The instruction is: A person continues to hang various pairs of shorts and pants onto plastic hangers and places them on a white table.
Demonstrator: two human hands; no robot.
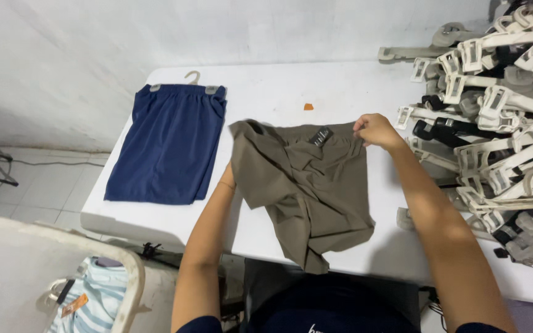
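A pair of olive-brown shorts (306, 191) lies crumpled on the white table (279, 92), a dark label at its waistband. My right hand (374, 131) pinches the waistband's right corner. My left hand (227, 179) is mostly hidden under the cloth at the left side, holding it there. To the left, navy blue shorts (168, 142) lie flat, clipped on a pale hanger (194, 77).
A big heap of white and grey clip hangers (501, 111) covers the table's right side. A small orange scrap (308, 106) lies behind the olive shorts. A white basket (94, 290) with striped clothing stands at lower left. Cables lie on the tiled floor at far left.
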